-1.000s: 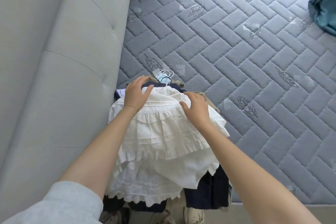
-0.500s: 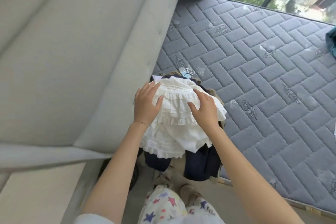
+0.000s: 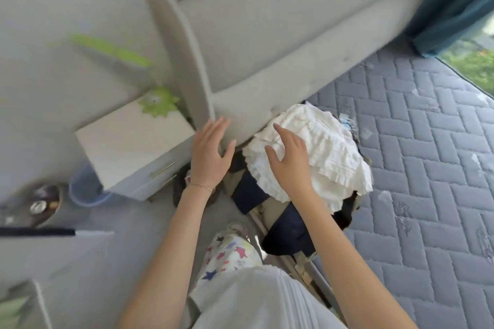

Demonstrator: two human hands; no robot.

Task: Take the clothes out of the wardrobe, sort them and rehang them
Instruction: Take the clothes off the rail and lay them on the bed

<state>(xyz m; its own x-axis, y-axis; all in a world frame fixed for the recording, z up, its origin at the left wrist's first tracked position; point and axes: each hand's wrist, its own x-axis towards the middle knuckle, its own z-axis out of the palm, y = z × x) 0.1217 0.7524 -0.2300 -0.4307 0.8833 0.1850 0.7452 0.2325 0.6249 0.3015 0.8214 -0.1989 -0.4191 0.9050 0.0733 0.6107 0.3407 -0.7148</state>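
Clothes pile (image 3: 288,232) at mattress (image 3: 427,195) edge; white ruffled garment (image 3: 334,152) under fingers of right hand (image 3: 290,168), left hand (image 3: 209,155) alongside, all fingers spread, holding nothing. Best pinch top layer alone.

L hand (image 3: 211,153) beside, R hand (image 3: 290,168) over white ruffled garment (image 3: 331,152) atop dark clothes (image 3: 287,234), mattress (image 3: 427,181) edge
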